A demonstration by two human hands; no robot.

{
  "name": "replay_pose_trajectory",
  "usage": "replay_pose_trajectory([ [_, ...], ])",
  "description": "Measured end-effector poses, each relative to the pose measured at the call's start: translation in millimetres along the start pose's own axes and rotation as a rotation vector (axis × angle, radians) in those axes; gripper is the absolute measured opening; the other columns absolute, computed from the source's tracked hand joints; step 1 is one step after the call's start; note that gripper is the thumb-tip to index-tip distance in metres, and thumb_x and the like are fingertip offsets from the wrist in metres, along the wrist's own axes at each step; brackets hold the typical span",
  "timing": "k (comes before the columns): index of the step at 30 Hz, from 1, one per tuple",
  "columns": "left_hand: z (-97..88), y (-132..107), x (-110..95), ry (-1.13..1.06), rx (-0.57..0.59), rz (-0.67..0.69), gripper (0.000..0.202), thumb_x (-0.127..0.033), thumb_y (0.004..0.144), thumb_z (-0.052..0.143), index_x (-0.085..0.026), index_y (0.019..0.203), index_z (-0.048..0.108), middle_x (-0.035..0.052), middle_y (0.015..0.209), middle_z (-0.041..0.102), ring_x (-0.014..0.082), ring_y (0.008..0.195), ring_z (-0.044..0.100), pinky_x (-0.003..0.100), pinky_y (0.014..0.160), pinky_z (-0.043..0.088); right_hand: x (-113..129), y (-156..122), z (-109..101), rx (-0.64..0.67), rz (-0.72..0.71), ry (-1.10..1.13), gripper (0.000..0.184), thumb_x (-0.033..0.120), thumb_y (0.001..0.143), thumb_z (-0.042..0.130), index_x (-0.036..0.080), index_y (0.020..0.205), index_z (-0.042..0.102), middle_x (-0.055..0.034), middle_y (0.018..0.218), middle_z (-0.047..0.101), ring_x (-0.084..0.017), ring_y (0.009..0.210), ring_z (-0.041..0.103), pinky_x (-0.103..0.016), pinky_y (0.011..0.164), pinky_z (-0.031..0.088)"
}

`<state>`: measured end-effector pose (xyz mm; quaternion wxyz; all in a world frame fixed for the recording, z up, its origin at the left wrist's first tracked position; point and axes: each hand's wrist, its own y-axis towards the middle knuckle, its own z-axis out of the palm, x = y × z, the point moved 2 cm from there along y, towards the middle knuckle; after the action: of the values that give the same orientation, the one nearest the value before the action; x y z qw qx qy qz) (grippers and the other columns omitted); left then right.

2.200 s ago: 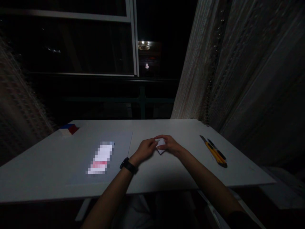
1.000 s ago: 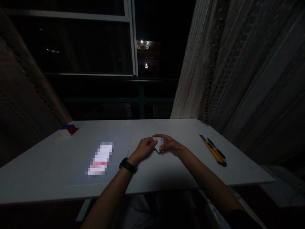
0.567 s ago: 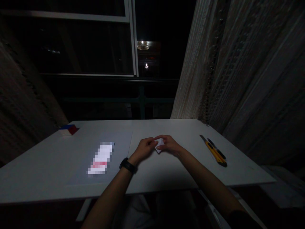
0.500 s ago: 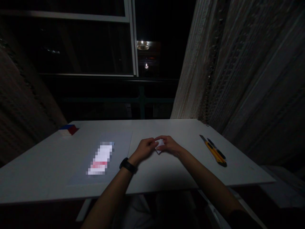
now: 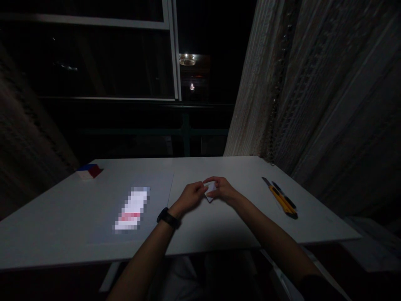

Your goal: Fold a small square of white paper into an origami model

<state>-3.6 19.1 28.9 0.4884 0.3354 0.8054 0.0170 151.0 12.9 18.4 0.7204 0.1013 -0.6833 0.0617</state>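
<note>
A small folded piece of white paper [image 5: 210,190] is held just above the white table [image 5: 219,225] near its middle. My left hand [image 5: 190,196], with a black watch on its wrist, pinches the paper's left side with closed fingers. My right hand [image 5: 223,190] curls over the paper's right side and top, fingers closed on it. Most of the paper is hidden between the two hands.
A yellow utility knife [image 5: 280,200] and a dark pen [image 5: 285,195] lie side by side at the right. A white slip with a red band [image 5: 132,207] lies on a sheet at the left. A red-and-blue block [image 5: 88,170] sits at the far left corner. Curtains hang on both sides.
Both hands have stayed in place on the paper, with small finger shifts that turn and press it. Nothing else on the table has moved.
</note>
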Motion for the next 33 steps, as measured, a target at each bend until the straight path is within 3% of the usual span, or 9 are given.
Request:
replay_pose_trajectory([
  [10, -2.9, 1.1, -0.1, 0.054, -0.022, 0.024, 0.032, -0.04, 0.082, 0.04, -0.015, 0.063, 0.048, -0.0031, 0.058, 0.044, 0.0102, 0.057, 0.039, 0.023, 0.053, 0.029, -2.7, 1.2, 2.2, 0.033, -0.106, 0.003, 0.052, 0.019, 0.046, 0.078, 0.016, 0.096, 0.061, 0.0001, 0.069, 0.062, -0.011, 0.058, 0.054, -0.023, 0.05, 0.044],
  [18, 1.0, 0.9, 1.5, -0.009, 0.038, 0.02, 0.033, -0.041, 0.082, 0.039, -0.015, 0.063, 0.05, -0.0028, 0.061, 0.045, 0.0101, 0.059, 0.039, 0.023, 0.054, 0.03, -4.5, 2.2, 2.5, -0.001, -0.017, 0.032, 0.052, 0.016, 0.042, 0.077, 0.015, 0.092, 0.062, 0.0035, 0.056, 0.058, -0.008, 0.046, 0.05, -0.02, 0.044, 0.041],
  [26, 1.4, -1.1, -3.7, 0.131, 0.012, 0.033, 0.035, -0.04, 0.083, 0.037, -0.015, 0.063, 0.053, -0.0024, 0.056, 0.048, 0.0106, 0.056, 0.041, 0.023, 0.053, 0.028, 0.7, 0.3, 4.5, -0.028, -0.001, 0.041, 0.056, 0.016, 0.039, 0.077, 0.015, 0.092, 0.062, 0.0054, 0.051, 0.055, -0.008, 0.043, 0.049, -0.021, 0.044, 0.041],
  [29, -1.0, -0.3, -3.8, 0.175, -0.054, 0.014, 0.035, -0.04, 0.083, 0.037, -0.016, 0.062, 0.051, -0.0025, 0.054, 0.046, 0.0106, 0.055, 0.04, 0.023, 0.052, 0.027, -0.3, 1.3, 4.5, -0.086, -0.025, 0.052, 0.05, 0.017, 0.041, 0.078, 0.015, 0.089, 0.063, 0.0052, 0.053, 0.056, -0.008, 0.046, 0.05, -0.022, 0.046, 0.042],
  [33, -2.5, 0.2, -3.9, 0.189, -0.095, -0.006, 0.036, -0.041, 0.083, 0.037, -0.016, 0.06, 0.05, -0.0023, 0.054, 0.045, 0.011, 0.055, 0.04, 0.023, 0.053, 0.028, -3.9, 3.2, 4.4, -0.083, 0.001, 0.095, 0.032, 0.021, 0.043, 0.078, 0.012, 0.07, 0.063, 0.0009, 0.059, 0.061, -0.01, 0.052, 0.054, -0.023, 0.05, 0.044],
])
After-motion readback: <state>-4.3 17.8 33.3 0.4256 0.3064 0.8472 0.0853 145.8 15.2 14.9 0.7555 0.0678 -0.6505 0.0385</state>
